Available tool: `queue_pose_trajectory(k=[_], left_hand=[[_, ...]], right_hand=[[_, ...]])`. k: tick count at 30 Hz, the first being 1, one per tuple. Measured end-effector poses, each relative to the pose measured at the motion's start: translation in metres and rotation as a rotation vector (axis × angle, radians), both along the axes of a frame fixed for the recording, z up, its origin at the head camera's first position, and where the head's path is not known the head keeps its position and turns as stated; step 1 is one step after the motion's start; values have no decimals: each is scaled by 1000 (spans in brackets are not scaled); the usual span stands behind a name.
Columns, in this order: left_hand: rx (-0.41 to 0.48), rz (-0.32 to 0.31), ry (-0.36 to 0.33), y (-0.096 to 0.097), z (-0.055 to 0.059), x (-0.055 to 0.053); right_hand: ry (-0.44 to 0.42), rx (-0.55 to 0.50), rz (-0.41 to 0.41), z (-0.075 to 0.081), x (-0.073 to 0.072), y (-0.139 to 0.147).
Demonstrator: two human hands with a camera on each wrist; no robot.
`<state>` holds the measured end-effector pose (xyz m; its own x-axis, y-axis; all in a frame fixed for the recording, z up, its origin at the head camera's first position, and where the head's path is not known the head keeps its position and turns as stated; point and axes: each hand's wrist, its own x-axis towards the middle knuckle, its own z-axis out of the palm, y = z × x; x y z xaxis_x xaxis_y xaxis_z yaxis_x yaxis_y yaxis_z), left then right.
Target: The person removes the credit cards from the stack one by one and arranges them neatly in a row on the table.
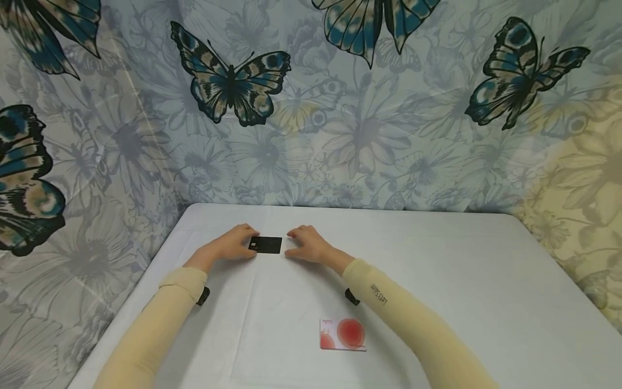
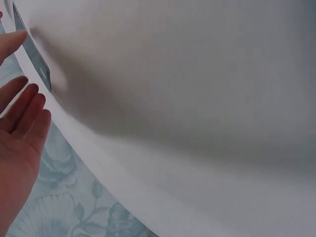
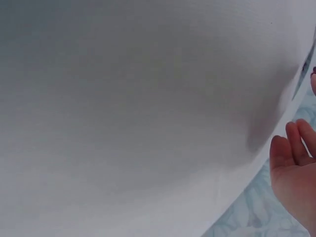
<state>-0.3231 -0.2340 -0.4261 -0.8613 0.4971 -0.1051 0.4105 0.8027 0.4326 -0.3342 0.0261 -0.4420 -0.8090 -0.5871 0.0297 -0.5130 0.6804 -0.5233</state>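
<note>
- The left hand (image 1: pixel 237 242) is held at 9 o'clock of the black card (image 1: pixel 266 245), with thumb and fingers spread apart at that end; whether the card is touched cannot be told.
- In the left wrist view, the left fingers are seen extended, palm partly shown, and a thin sliver of the card is overlapped by the thumb.
- The right hand (image 1: pixel 311 244) is held at 3 o'clock of the black card, thumb and fingers parted and gently bent; nothing is gripped, and a narrow gap is left beside the card.
- The two hands are kept apart, the card being set between them.
- The black card is placed on the table (image 1: pixel 461 281), toward 11 o'clock near the far edge, its long side running from 9 to 3 o'clock; a small light mark is borne at its 9 o'clock end.
- The wrists are covered by yellow sleeves, the left sleeve (image 1: pixel 155 319) entering from 7 o'clock, the right sleeve (image 1: pixel 403 313) from 5 o'clock, where dark lettering is printed.
- The pale card (image 1: pixel 342 335), marked with a red disc, is laid well apart, between 4 and 5 o'clock of the black card.
- At 12 o'clock, the table is bordered by a floral backdrop (image 1: pixel 364 135), printed with blue butterflies (image 1: pixel 231 86).
</note>
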Motion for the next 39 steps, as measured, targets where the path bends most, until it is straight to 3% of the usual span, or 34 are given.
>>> queue_pose_trajectory(k=[11, 20, 31, 39], left_hand=[[291, 44, 18, 32, -4, 26], [533, 99, -85, 69, -8, 48], [675, 26, -93, 104, -10, 73], [736, -43, -117, 123, -9, 92]], right_hand=[[-58, -145, -10, 4, 24, 47], [-170, -335, -75, 3, 57, 81], [-318, -475, -161, 2, 83, 115], [-383, -496, -177, 2, 109, 136]])
